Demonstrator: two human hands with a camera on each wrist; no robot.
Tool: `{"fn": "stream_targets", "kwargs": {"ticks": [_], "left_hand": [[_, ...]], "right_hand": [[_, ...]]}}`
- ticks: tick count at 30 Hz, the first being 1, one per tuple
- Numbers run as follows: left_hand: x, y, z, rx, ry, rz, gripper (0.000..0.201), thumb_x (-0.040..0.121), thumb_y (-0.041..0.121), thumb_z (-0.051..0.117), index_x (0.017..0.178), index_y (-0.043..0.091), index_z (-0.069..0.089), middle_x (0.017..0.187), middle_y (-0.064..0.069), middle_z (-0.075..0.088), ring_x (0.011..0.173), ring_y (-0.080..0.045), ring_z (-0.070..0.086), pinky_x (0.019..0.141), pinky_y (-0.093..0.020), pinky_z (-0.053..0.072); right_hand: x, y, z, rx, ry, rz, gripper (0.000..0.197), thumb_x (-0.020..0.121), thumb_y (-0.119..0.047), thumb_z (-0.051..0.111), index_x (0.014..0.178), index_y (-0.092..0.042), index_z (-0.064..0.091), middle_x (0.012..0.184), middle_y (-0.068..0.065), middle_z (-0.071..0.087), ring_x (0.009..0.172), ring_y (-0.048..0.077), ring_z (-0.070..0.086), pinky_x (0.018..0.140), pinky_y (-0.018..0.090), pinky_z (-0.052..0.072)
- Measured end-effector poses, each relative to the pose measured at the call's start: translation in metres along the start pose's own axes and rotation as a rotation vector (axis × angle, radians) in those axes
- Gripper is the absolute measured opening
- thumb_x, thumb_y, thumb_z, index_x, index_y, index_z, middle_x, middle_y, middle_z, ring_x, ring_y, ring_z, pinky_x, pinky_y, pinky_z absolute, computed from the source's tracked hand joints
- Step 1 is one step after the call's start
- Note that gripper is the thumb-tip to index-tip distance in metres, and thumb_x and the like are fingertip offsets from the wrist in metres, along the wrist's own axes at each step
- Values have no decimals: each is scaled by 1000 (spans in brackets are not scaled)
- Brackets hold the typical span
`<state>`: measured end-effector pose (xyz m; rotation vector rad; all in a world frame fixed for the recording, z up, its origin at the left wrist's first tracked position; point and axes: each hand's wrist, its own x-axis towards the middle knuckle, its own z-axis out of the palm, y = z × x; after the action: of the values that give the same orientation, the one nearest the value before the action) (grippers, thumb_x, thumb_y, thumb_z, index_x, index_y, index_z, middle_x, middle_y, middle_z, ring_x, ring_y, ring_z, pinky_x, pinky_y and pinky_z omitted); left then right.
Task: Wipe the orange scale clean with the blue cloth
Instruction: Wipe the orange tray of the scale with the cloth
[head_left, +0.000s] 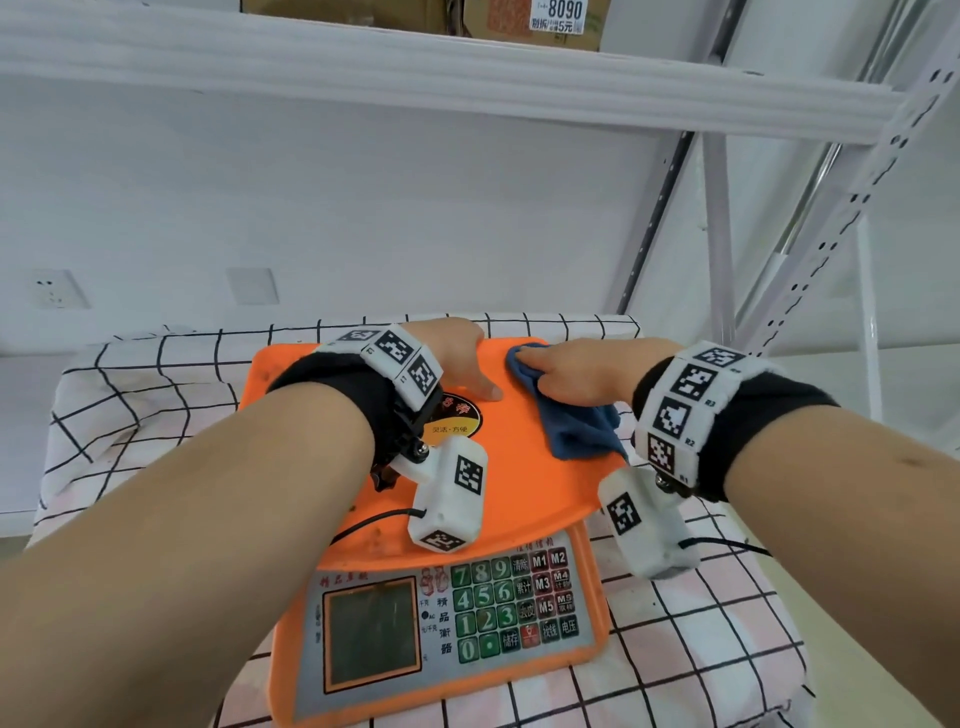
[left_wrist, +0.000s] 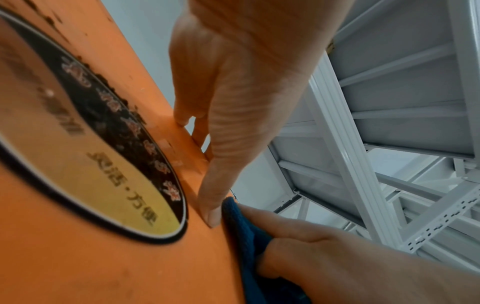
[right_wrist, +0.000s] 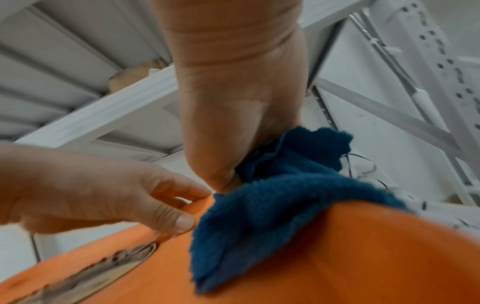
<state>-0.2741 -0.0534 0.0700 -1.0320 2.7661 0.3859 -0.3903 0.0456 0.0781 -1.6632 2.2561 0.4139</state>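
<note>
My right hand (head_left: 576, 371) is pressing the blue cloth (head_left: 571, 423) flat onto the far-right part of the orange scale (head_left: 524, 467) platter; index finger lies straight on top, the other fingers look curled into the fabric w/ the thumb tucked in (left wrist view), so the grip is a loose bunch-and-press, not a full fist. Cloth sits under and trails back toward the wrist from that hand, its far corner just beside my left thumb. Left hand (head_left: 457, 358) holds the platter's far edge, fingers wrapped over the rim, thumb on top. Scale sits on a checked cover (head_left: 691, 639) over the bench.
</note>
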Motion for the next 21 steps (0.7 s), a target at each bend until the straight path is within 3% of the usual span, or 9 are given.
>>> {"fn": "stream_targets", "kwargs": {"ticks": [2, 4, 5, 9, 12, 15, 17, 19, 21], "left_hand": [[-1, 0, 0, 7, 10, 6, 48, 85, 48, 63, 116, 13, 51, 119, -3, 56, 103, -21, 54, 78, -29, 38], [-2, 0, 1, 9, 13, 12, 52, 85, 48, 62, 120, 12, 51, 121, -3, 56, 108, -22, 54, 80, -29, 39], [-1, -1, 2, 11, 16, 15, 52, 84, 48, 63, 119, 12, 51, 121, -4, 57, 108, -22, 55, 80, -29, 39], [0, -2, 3, 9, 34, 19, 53, 83, 50, 64, 118, 11, 51, 120, -5, 58, 105, -22, 55, 80, -30, 41], [2, -4, 4, -2, 28, 20, 56, 82, 49, 64, 123, 12, 50, 123, -4, 57, 110, -22, 55, 88, -32, 43], [5, -5, 5, 10, 30, 41, 45, 81, 47, 66, 106, 12, 52, 107, -3, 58, 95, -21, 56, 76, -29, 43], [5, -5, 5, 9, 32, 55, 39, 81, 43, 66, 101, 12, 53, 100, -5, 58, 87, -21, 54, 65, -25, 40], [5, -4, 4, 15, 28, 57, 40, 81, 44, 65, 102, 11, 54, 100, -5, 58, 87, -20, 54, 65, -25, 40], [5, -5, 4, 21, 23, 48, 43, 81, 47, 65, 100, 12, 50, 103, -4, 58, 89, -20, 53, 68, -26, 40]], "right_hand": [[-2, -5, -2, -46, -3, 31, 35, 98, -16, 30, 128, -15, 47, 123, 11, 56, 107, 26, 53, 85, 31, 37], [-3, -8, -2, -66, 43, 32, 21, 97, -19, 32, 102, -19, 52, 107, 6, 58, 94, 23, 53, 77, 31, 37], [-3, -11, -4, -74, 77, 25, 20, 97, -23, 32, 97, -19, 52, 100, 3, 55, 92, 23, 52, 76, 32, 37], [-6, -15, -7, -114, 53, 2, 25, 98, -28, 30, 102, -20, 53, 95, 2, 50, 89, 21, 45, 78, 31, 34], [-7, -9, -4, -94, -27, 54, 30, 96, -35, 27, 117, -26, 46, 106, 4, 44, 104, 26, 41, 95, 42, 36], [-10, -11, -5, -35, -56, 33, 39, 98, -42, 27, 134, -33, 36, 107, -2, 39, 109, 29, 36, 100, 46, 28], [-8, -15, -6, -71, -52, -51, 45, 101, -39, 22, 146, -32, 23, 122, -8, 40, 119, 29, 31, 102, 43, 24], [-2, -17, -6, -105, -31, -45, 49, 100, -41, 19, 149, -33, 15, 141, -3, 35, 124, 27, 29, 104, 42, 25], [3, -13, -4, -156, -11, -2, 48, 98, -43, 21, 145, -30, 24, 140, 1, 39, 123, 27, 32, 97, 40, 29]]}}
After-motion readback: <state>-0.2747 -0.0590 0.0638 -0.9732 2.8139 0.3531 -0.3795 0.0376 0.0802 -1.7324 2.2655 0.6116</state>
